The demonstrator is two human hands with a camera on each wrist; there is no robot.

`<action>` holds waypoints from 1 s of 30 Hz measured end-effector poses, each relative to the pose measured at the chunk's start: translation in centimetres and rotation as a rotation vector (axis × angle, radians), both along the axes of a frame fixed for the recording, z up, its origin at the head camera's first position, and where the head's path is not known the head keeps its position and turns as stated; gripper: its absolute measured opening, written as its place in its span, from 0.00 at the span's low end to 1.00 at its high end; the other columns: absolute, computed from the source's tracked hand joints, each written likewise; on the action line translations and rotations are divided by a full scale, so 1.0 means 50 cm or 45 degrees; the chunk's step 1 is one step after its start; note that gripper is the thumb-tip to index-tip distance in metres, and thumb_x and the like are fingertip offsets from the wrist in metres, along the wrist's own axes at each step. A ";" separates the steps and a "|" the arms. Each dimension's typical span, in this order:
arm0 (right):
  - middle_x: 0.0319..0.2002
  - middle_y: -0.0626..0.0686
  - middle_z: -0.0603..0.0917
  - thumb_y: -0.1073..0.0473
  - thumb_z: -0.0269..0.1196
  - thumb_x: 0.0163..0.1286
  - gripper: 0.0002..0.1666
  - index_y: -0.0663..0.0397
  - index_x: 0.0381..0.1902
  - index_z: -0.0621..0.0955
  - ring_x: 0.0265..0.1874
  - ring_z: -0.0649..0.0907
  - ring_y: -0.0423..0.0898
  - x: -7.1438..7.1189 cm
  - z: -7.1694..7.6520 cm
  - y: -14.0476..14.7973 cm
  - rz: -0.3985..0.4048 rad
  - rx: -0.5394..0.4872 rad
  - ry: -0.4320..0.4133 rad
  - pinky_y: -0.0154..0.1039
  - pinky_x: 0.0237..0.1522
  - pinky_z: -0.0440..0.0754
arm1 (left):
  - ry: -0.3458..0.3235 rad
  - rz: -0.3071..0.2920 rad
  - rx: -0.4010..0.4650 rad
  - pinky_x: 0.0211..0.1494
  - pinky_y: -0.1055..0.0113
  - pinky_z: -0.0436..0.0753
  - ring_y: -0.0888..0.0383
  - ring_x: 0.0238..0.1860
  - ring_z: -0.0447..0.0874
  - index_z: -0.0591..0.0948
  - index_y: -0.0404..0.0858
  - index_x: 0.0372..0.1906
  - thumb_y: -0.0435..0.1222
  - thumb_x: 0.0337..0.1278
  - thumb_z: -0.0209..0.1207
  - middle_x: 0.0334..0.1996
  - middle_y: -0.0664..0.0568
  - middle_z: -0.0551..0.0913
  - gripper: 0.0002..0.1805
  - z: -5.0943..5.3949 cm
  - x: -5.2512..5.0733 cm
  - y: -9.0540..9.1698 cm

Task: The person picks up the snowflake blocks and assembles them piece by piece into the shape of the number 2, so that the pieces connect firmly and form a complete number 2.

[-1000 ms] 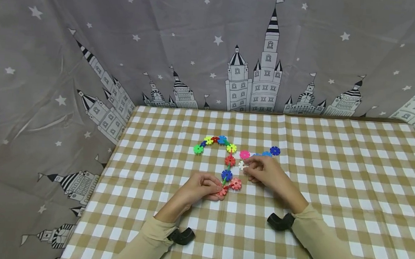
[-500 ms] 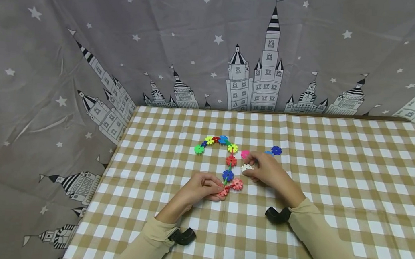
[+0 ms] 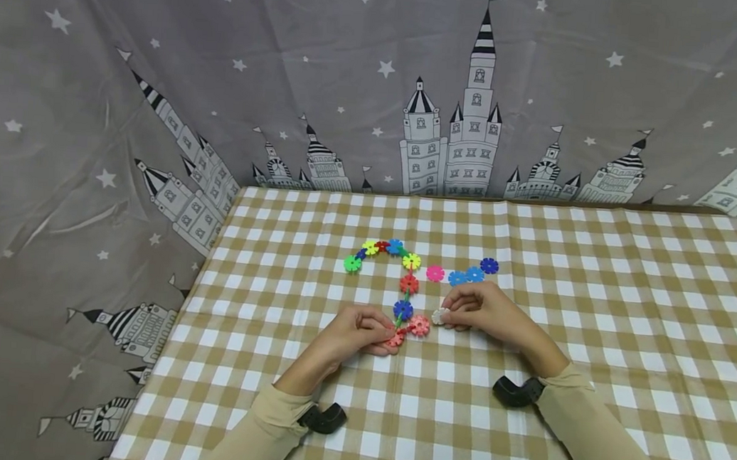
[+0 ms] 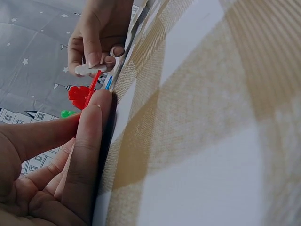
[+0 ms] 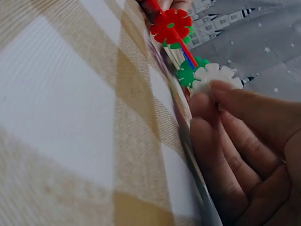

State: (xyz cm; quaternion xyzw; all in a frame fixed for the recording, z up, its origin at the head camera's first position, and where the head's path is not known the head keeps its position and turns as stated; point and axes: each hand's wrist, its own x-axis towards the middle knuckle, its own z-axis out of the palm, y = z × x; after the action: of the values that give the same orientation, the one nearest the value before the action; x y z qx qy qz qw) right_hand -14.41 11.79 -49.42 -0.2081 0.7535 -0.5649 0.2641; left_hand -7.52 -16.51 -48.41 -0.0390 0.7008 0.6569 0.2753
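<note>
A curved chain of joined, notched plastic snowflake discs lies on the table in the head view, from a green disc (image 3: 352, 264) at its far left end past a blue disc (image 3: 403, 309). At the chain's near end my left hand (image 3: 355, 332) pinches a light red disc (image 3: 396, 339) between thumb and fingers. Right beside it, another light red disc (image 3: 420, 325) forms the chain's end. Thumb and forefinger of my right hand (image 3: 487, 312) pinch a white snowflake disc (image 5: 214, 74), just right of that end disc. Whether the two touch is unclear.
Beyond my right hand lie loose discs: a pink one (image 3: 435, 273), two light blue ones (image 3: 475, 274) and a dark blue one (image 3: 489, 265). A checked cloth (image 3: 594, 310) covers the table. Behind it hangs a grey curtain (image 3: 329, 56) printed with castles.
My right hand has brought the white disc nearer to me, down beside the chain's end disc, uncovering the light blue discs. The left hand has kept its place and its hold.
</note>
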 end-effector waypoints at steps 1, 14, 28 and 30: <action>0.35 0.59 0.90 0.63 0.70 0.69 0.11 0.66 0.43 0.84 0.32 0.90 0.44 0.000 0.001 -0.001 0.008 -0.004 0.005 0.40 0.34 0.90 | -0.001 -0.001 0.000 0.40 0.69 0.90 0.61 0.30 0.91 0.80 0.21 0.49 0.24 0.68 0.59 0.31 0.48 0.90 0.10 0.000 0.001 -0.001; 0.37 0.58 0.92 0.63 0.73 0.65 0.06 0.60 0.38 0.87 0.31 0.89 0.41 0.010 -0.003 -0.019 0.027 0.021 0.137 0.35 0.34 0.89 | -0.016 0.017 0.009 0.41 0.68 0.90 0.59 0.31 0.92 0.81 0.22 0.48 0.23 0.68 0.60 0.31 0.46 0.90 0.08 -0.001 0.000 0.002; 0.35 0.54 0.92 0.63 0.76 0.61 0.06 0.56 0.31 0.87 0.33 0.90 0.40 0.015 -0.014 -0.029 -0.047 0.041 0.222 0.31 0.36 0.86 | 0.009 0.009 -0.012 0.42 0.67 0.91 0.59 0.31 0.92 0.80 0.19 0.48 0.22 0.69 0.58 0.30 0.46 0.90 0.09 -0.001 0.002 -0.001; 0.35 0.55 0.92 0.63 0.76 0.61 0.06 0.56 0.31 0.87 0.32 0.89 0.39 0.015 -0.014 -0.028 -0.040 0.025 0.221 0.31 0.35 0.86 | 0.012 0.009 -0.010 0.42 0.67 0.91 0.59 0.31 0.92 0.80 0.19 0.48 0.23 0.68 0.59 0.29 0.47 0.90 0.09 -0.002 0.002 0.000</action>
State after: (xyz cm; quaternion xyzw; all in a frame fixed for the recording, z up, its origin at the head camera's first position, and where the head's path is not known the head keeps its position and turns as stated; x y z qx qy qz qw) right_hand -13.64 10.37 -50.12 -0.2416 0.7823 -0.5414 0.1910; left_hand -7.42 -16.53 -48.51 -0.0395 0.7044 0.6554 0.2695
